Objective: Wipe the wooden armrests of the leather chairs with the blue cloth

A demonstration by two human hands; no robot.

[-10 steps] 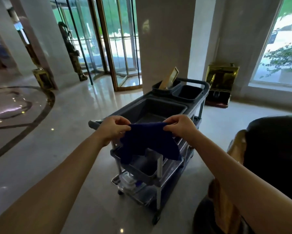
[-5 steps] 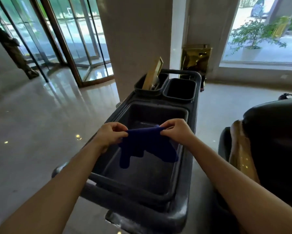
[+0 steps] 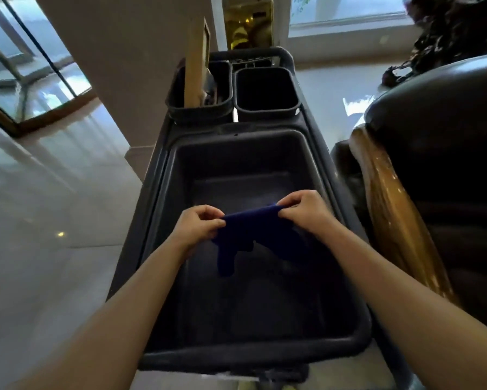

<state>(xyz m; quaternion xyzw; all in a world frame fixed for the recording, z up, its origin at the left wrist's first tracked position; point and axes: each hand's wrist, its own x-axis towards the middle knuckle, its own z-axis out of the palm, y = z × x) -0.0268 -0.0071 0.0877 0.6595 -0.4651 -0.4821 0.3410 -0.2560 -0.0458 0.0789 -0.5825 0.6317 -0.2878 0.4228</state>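
Observation:
The blue cloth (image 3: 250, 235) hangs stretched between my two hands over the large tub of a dark grey cleaning cart (image 3: 357, 342). My left hand (image 3: 200, 223) pinches its left top corner and my right hand (image 3: 307, 211) pinches the right one. To the right stands a dark leather chair (image 3: 444, 153) with a glossy wooden armrest (image 3: 391, 215) running down its near side, apart from both hands.
Two small bins sit at the cart's far end; the left bin (image 3: 198, 108) holds a tall flat wooden piece (image 3: 195, 60). A pale pillar (image 3: 129, 66) rises behind the cart, with a revolving glass door (image 3: 25, 74) at far left. Polished floor (image 3: 39, 220) lies to the left.
The view has closed in on the cart and tilted down, so the tub now lies right under my hands. Both hands have kept hold of the cloth and lowered it towards the tub.

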